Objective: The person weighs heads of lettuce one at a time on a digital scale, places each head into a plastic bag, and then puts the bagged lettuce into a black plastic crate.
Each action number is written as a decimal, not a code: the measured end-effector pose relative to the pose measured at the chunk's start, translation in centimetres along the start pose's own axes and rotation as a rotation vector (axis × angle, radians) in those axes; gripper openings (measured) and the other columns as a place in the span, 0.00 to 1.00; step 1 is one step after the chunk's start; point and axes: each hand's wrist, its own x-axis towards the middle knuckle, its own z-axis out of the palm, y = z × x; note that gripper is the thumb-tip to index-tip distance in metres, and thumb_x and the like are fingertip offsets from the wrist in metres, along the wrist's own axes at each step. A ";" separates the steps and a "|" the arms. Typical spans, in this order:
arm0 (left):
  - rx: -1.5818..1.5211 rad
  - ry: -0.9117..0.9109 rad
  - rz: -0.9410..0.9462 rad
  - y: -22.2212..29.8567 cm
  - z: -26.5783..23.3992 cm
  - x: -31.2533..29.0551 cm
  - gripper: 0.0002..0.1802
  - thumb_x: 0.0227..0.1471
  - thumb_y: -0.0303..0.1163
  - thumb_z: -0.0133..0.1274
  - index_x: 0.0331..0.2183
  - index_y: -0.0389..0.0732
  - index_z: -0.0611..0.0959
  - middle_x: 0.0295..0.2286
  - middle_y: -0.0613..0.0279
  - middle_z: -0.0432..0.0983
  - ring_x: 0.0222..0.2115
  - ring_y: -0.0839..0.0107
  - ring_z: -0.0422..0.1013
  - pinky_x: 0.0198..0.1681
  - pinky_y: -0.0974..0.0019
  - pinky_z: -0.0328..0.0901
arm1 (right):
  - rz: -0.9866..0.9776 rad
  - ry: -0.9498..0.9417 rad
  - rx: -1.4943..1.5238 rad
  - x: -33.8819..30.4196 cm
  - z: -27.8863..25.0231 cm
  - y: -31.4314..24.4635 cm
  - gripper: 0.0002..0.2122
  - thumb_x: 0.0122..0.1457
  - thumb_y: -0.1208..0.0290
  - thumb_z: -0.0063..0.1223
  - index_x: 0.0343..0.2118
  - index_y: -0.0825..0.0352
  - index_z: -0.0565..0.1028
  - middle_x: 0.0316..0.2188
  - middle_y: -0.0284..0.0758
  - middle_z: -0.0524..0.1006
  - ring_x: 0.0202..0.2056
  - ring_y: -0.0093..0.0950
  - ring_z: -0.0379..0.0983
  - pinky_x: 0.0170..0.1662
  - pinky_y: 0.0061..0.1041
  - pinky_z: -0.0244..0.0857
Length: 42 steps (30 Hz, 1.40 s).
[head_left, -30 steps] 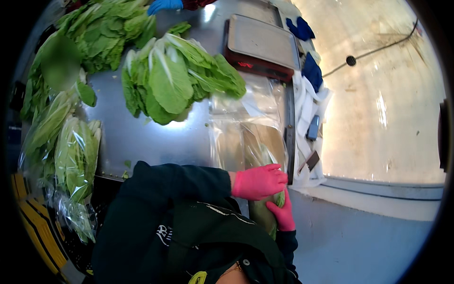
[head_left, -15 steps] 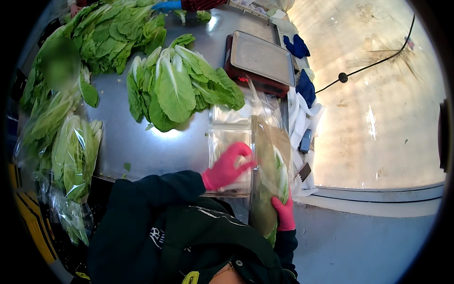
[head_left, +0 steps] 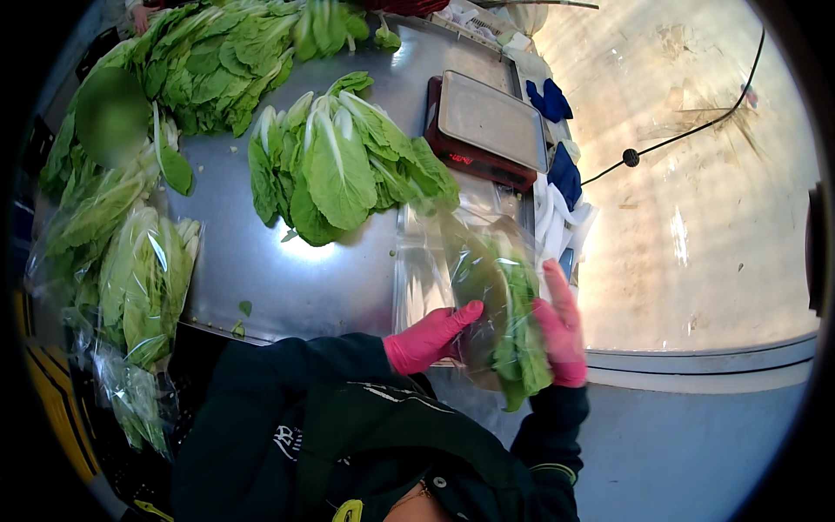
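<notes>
In front of me, a clear plastic bag with a brownish panel surrounds a bunch of leafy green cabbage. The leaf ends stick out at the near end. My left hand, in a pink glove, grips the bag's left side with the thumb on top; its other fingers are partly hidden beneath. On the right side, my pink-gloved right hand lies along the bag with its fingers stretched out, slightly blurred. Flat clear bags lie under and beside the held bag on the metal table.
Loose cabbage leaves lie mid-table, with a large heap beyond. Bagged cabbages stand at the left. A red scale with a metal tray sits at the back right, near blue cloths. Another person's hand shows far left.
My left hand has closed on the bag's left side. My right hand has moved up and right, fingers straightened. The bag is turned, showing more leaves. Across the table, greens have been moved.
</notes>
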 end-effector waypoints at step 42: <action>1.136 0.159 0.805 9.0 -4.0 -12.6 0.70 0.25 0.46 0.73 0.61 0.36 0.46 0.60 0.53 0.45 0.62 0.64 0.41 0.62 0.59 0.41 | -0.958 -0.393 -0.041 4.7 0.4 -15.7 0.15 0.52 0.77 0.51 0.44 0.71 0.71 0.39 0.42 0.75 0.37 0.38 0.75 0.35 0.29 0.71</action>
